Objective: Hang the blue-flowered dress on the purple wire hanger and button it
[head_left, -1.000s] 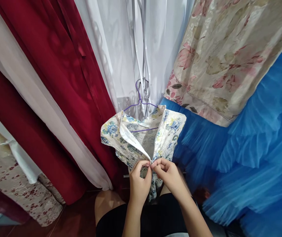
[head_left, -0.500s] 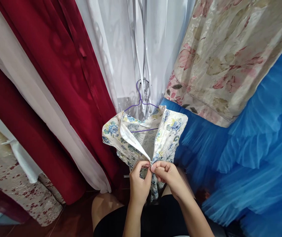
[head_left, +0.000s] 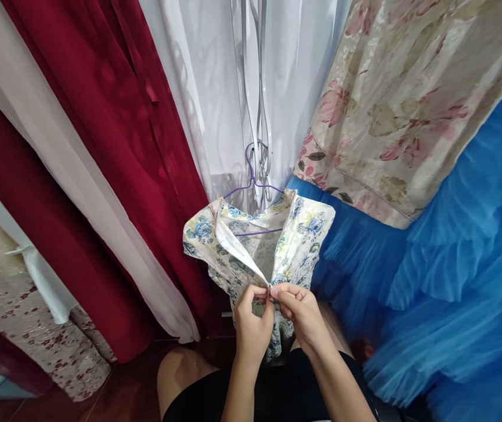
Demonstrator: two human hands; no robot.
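At 6 o'clock, the left hand and right hand meet, fingers of both pinched on the open seam of a floral dress. The dress hangs at centre on a purple hanger. Red curtains lie at 10 o'clock, blue tulle at 3 o'clock, white sheer fabric at 12.

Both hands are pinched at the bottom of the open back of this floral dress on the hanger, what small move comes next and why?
Probably slide the right hand up toward the hanger while the left hand holds the dress taut below: the opening gapes above the pinch, where both hands meet at what looks like a zipper pull.
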